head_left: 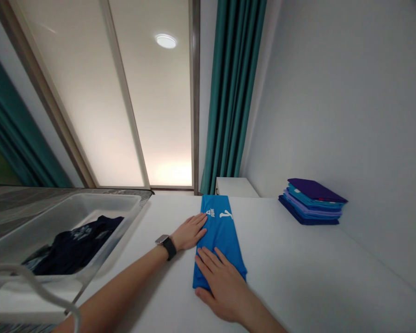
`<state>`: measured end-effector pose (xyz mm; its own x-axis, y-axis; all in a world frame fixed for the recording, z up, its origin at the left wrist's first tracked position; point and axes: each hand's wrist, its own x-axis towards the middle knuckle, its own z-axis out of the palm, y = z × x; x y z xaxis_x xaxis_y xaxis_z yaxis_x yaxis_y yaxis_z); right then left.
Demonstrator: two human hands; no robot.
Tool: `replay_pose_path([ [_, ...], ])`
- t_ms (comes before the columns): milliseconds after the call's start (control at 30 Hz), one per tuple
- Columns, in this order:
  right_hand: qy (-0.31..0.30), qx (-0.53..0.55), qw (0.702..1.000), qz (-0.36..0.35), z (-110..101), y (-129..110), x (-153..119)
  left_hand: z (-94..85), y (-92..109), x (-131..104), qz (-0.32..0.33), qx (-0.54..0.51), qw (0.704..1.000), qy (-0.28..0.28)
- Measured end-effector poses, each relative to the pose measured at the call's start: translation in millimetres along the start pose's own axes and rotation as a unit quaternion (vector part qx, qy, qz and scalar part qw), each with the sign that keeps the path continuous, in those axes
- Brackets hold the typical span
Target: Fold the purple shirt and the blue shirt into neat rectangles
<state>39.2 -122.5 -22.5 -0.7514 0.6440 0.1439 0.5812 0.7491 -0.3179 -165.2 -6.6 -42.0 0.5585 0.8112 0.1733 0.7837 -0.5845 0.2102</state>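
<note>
A blue shirt [222, 233] with white printed logos lies folded into a long narrow strip on the white table [270, 259]. My left hand [189, 232], with a dark-banded watch [167, 246] at its wrist, rests flat on the strip's left edge near the logos. Lower down, my right hand [220, 282] presses flat on the near part of the shirt, fingers spread. Neither hand grips the cloth. The shirt's near edge is partly covered by my right hand.
A stack of folded clothes [312, 203] in purple and blue sits at the right by the wall. At the left, a translucent plastic bin [125, 203] holds dark crumpled clothing [78, 245]. A pale curved bar [38, 284] crosses the lower left. A white cabinet [237, 186] stands beyond the table.
</note>
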Motion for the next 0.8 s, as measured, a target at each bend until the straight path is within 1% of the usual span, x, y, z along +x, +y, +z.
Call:
replay_pose_path([
  [100,-0.007,0.006,1.000,-0.002,0,1,0,4.8,-8,13,-0.021,0.015,1.000,0.000],
  [300,-0.018,0.016,1.000,-0.007,-3,1,-2,9.3,-21,24,-0.062,0.026,0.996,0.053],
  [467,-0.042,0.018,0.999,-0.002,-7,0,-3,11.8,-35,35,-0.088,0.025,0.993,0.068],
  [633,-0.075,0.030,0.997,0.005,-10,0,-2,12.7,-45,55,-0.061,0.022,0.997,0.042],
  [800,-0.072,0.037,0.997,-0.002,-10,1,-2,14.0,-52,67,-0.087,0.030,0.996,0.017],
])
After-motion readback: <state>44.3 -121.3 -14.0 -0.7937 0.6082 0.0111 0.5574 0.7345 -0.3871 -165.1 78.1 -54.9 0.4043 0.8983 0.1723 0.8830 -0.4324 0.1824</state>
